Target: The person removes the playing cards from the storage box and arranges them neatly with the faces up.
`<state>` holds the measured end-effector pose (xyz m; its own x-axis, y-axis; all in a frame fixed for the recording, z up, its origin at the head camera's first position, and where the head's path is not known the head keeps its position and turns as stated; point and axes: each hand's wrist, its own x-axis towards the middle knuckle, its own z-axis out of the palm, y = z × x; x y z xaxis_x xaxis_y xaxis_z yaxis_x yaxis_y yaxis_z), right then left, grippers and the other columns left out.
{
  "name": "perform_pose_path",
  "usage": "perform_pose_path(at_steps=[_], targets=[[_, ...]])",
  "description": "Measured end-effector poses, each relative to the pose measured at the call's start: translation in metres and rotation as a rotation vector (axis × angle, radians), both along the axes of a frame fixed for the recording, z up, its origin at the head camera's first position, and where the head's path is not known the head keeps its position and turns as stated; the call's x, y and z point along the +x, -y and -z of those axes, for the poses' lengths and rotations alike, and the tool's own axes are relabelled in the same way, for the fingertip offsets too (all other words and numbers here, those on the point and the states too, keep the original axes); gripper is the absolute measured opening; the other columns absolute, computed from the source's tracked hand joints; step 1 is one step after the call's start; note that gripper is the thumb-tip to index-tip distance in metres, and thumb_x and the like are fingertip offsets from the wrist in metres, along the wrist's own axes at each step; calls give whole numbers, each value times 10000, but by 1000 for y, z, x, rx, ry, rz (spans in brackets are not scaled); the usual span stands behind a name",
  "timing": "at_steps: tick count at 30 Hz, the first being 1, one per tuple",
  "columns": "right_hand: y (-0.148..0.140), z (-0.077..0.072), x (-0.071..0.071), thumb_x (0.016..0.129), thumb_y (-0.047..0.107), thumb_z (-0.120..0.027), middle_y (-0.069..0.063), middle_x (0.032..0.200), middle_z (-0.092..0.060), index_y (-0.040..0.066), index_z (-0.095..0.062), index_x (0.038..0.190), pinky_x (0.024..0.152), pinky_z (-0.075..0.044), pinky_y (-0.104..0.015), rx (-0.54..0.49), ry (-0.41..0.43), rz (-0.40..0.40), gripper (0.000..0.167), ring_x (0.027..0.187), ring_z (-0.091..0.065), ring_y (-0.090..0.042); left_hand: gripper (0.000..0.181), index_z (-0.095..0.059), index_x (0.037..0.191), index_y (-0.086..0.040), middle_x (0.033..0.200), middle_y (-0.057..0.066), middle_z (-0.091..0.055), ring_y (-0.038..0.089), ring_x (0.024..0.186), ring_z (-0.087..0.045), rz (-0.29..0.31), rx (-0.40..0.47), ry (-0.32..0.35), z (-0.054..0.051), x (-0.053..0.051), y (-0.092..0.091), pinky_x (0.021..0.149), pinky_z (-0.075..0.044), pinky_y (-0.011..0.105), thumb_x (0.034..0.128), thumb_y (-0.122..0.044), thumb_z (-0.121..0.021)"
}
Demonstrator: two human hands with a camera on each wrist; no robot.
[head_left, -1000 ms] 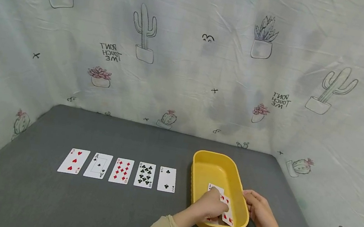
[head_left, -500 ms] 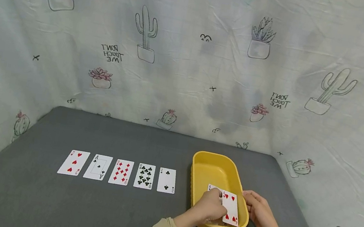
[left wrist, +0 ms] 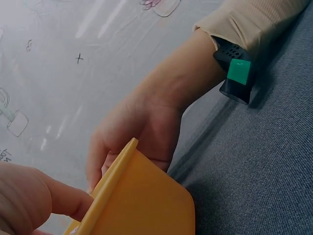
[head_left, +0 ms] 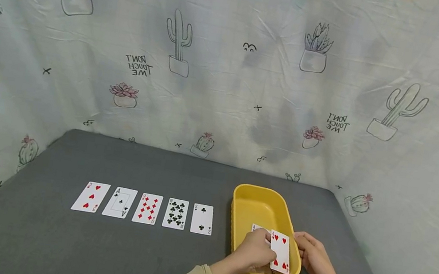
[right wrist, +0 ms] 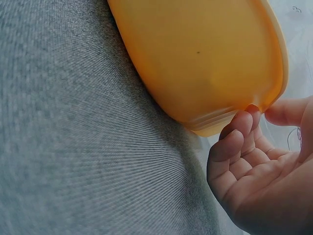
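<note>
My left hand reaches into the yellow plastic tray and pinches a four of hearts playing card near its left edge, tilted, face up. Behind the fingers, partly covered, lies an ace card in the tray; its suit is hidden. At the tray's right side, my right hand grips the rim. In the right wrist view, the right hand's thumb and fingers pinch the tray's edge. The left wrist view shows the left hand at the lower left, by the tray wall.
A row of face-up cards lies left of the tray on the grey cloth: three of hearts, ace of clubs, nine of diamonds, ten of clubs and two of clubs. A patterned curtain stands behind.
The four of hearts has come out from behind the left fingers and shifted right, its face now more fully visible. The right hand has kept its hold on the tray rim.
</note>
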<state>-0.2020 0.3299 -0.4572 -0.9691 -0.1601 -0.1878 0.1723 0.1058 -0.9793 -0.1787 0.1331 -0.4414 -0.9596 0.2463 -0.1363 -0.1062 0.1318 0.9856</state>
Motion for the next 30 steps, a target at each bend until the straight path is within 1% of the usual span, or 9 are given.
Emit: perform_pose_path(at_steps=[4,6,8,12,15,18,21,25,30], targets=[[-1,-1,0,1053,256,-478,-80,954,-678,-6,-590,1087,728,-562,-335,-2,-13,-11,286,827,-663,-163,143,-608,897,-22,720,19,-595,114,607,-598,-42,-45,-55,0,-1,0,497,-516,259,810,70,-674],[-2,-1,0,1056,245,-467,-83,953,-679,-12,-584,1091,722,-562,-337,-1,-20,-13,285,826,-664,-166,101,-622,884,-35,689,-3,-580,121,569,-583,-69,-41,-81,-1,-1,1,467,-481,242,830,32,-674],[-3,-1,0,1060,232,-453,-86,955,-680,-14,-580,1100,720,-563,-341,2,-24,-17,280,831,-665,-170,81,-631,893,-46,684,-11,-583,142,554,-581,-84,-3,-92,-4,-1,5,471,-491,256,842,5,-668],[-3,-1,-2,1060,219,-454,-102,952,-678,-26,-573,1102,711,-564,-346,-3,-12,-26,276,828,-665,-182,96,-658,943,-20,723,4,-632,165,585,-606,-47,118,-106,-16,1,30,538,-552,323,848,-3,-650],[-3,-1,-2,1051,234,-482,-120,961,-673,-45,-571,1106,708,-564,-349,-15,-3,-30,297,824,-663,-191,129,-664,978,11,772,23,-655,150,630,-617,-16,140,-152,-27,4,66,578,-567,334,851,1,-647],[-3,-2,-1,1040,242,-510,-127,954,-671,-54,-577,1098,701,-564,-351,-18,-3,-20,310,813,-662,-196,145,-668,1000,20,802,37,-662,150,659,-614,-36,83,-210,-33,5,112,583,-558,313,858,-9,-652],[-2,-3,0,1039,245,-513,-129,943,-672,-52,-579,1092,689,-563,-350,-17,-7,-15,309,801,-662,-198,153,-669,1024,34,831,67,-670,176,694,-616,-105,28,-226,-38,7,165,606,-554,324,878,-10,-649],[-1,-4,2,1042,240,-507,-130,935,-672,-50,-580,1089,682,-563,-347,-22,-4,-12,302,792,-662,-198,186,-662,1081,47,890,98,-678,213,742,-624,-235,-17,-177,-40,13,231,639,-559,341,913,-30,-645],[2,-6,1,1048,223,-490,-129,946,-674,-57,-577,1093,682,-562,-336,-21,-16,-18,296,794,-661,-187,298,-603,1199,78,995,126,-660,216,861,-633,-340,-59,-111,-38,18,293,708,-568,338,953,-88,-628]])
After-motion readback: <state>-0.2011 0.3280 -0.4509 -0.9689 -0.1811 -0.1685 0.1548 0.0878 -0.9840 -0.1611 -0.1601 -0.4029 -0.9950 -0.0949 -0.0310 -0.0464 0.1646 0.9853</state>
